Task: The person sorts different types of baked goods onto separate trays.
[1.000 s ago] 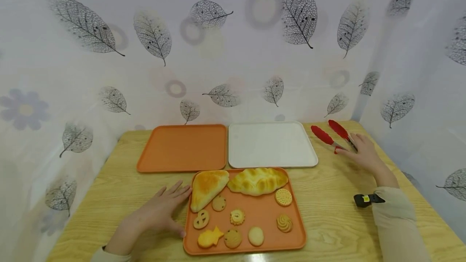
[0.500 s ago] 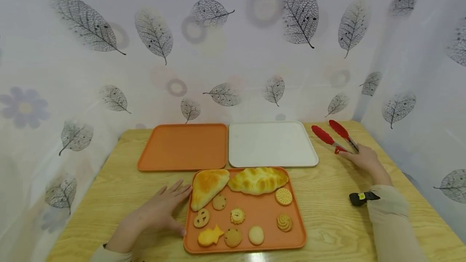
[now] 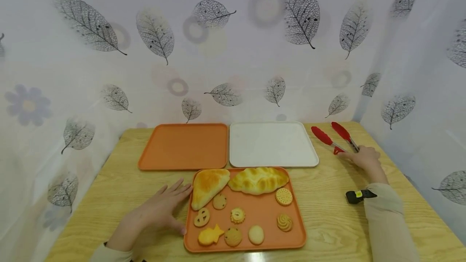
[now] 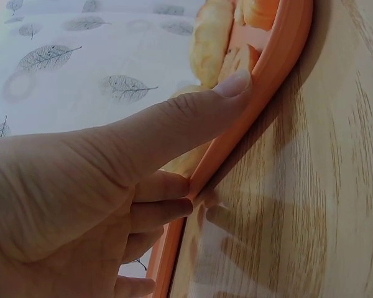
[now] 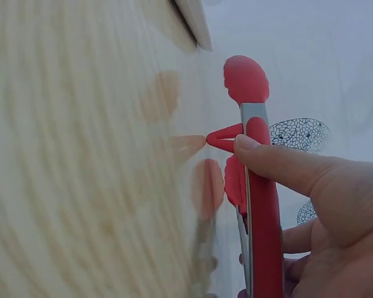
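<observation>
One tray (image 3: 267, 213) touching spread left grip (image 3: 164, 208); right grip (image 3: 364, 159) holds tongs (image 5: 263, 205).

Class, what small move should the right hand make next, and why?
Probably carry the red-and-silver tongs toward the nearer rectangular orange tray: the right hand grips them, their red heads stand apart, and golden triangular bread lies on that tray.

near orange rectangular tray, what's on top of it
On the near orange rectangular tray lie a golden-brown triangular bread, a long ridged yellow bread and eight small cookies of various shapes. The surface directly beneath them is covered and cannot be seen.
</observation>
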{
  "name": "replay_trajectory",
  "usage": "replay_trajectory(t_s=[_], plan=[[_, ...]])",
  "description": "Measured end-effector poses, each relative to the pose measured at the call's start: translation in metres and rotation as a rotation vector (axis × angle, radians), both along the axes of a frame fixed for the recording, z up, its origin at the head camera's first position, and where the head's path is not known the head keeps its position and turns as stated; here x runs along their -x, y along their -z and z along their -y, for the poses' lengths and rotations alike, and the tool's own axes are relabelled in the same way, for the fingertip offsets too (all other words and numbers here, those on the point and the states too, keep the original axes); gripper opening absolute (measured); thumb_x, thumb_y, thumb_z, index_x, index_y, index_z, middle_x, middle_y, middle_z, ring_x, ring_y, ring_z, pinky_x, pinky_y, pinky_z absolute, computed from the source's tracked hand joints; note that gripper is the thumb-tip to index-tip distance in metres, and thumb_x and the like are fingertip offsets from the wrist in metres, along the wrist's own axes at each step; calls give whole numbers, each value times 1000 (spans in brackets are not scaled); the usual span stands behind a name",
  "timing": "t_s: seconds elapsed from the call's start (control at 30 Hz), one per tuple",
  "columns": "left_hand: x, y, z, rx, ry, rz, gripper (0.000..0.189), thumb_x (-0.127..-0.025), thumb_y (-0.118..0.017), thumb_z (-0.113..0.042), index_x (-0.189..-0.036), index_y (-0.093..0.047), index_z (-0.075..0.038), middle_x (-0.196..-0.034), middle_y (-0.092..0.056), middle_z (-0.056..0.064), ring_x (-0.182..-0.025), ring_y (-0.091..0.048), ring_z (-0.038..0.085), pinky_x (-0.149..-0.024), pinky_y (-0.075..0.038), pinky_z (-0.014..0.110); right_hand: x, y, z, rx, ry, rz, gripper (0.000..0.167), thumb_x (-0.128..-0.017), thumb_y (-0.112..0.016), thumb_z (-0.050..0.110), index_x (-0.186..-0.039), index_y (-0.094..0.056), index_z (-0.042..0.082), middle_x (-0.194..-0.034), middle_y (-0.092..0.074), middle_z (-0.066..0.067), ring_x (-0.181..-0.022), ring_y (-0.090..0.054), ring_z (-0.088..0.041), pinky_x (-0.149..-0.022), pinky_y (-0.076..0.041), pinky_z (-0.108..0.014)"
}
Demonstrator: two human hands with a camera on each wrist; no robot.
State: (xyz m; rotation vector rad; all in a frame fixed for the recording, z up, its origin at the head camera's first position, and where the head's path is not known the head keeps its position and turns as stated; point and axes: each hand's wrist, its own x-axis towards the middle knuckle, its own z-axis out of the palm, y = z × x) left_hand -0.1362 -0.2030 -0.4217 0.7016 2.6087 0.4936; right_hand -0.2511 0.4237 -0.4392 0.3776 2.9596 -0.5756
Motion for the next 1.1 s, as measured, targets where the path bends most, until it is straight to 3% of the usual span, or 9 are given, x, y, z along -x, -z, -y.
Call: replay_trajectory(t_s=[0.27, 0.4, 0.57, 0.67, 0.93, 1.1], plan=[[-1, 1, 0, -8, -2, 16, 120, -60, -79, -63, -152, -32, -3, -159, -29, 16, -150, -12, 41, -115, -11, 70, -1, -1, -4, 60, 11, -55, 106, -81, -67, 61, -138, -32, -21, -127, -30, -49, -110, -27, -60, -80, -36, -60], [-3, 1, 0, -14, -9, 28, 119, -60, -78, -64, -152, -31, -4, -160, -29, 16, -151, -11, 41, -115, -10, 70, -4, -9, -3, 22, -47, -85, 104, -83, -66, 60, -140, -32, -20, -129, -36, -47, -114, -32, -60, -90, -29, -63], [-2, 2, 1, -11, -7, 27, 120, -59, -78, -65, -153, -31, -5, -160, -29, 15, -151, -11, 41, -115, -11, 70, -8, -24, 6, -18, -130, -171, 96, -82, -69, 57, -137, -40, -17, -119, -50, -40, -101, -47, -51, -82, -35, -58], [-2, 2, 1, -5, -5, 24, 121, -59, -77, -65, -153, -31, -5, -160, -28, 15, -151, -10, 40, -115, -11, 69, -11, -33, 14, -28, -178, -223, 94, -81, -72, 55, -135, -42, -16, -117, -52, -38, -101, -45, -49, -81, -35, -58], [0, 0, 0, -8, 0, 16, 120, -60, -77, -65, -153, -31, -5, -160, -27, 15, -151, -11, 40, -114, -12, 70, -19, -57, 40, -1, -329, -288, 92, -76, -81, 44, -137, -44, -14, -129, -45, -38, -110, -42, -51, -82, -39, -61], [0, -1, 0, -18, 5, 14, 119, -61, -77, -64, -153, -31, -4, -160, -27, 16, -151, -11, 41, -114, -13, 71, -26, -65, 57, 44, -422, -271, 89, -74, -85, 35, -138, -44, -11, -131, -42, -38, -117, -36, -53, -87, -36, -64]])
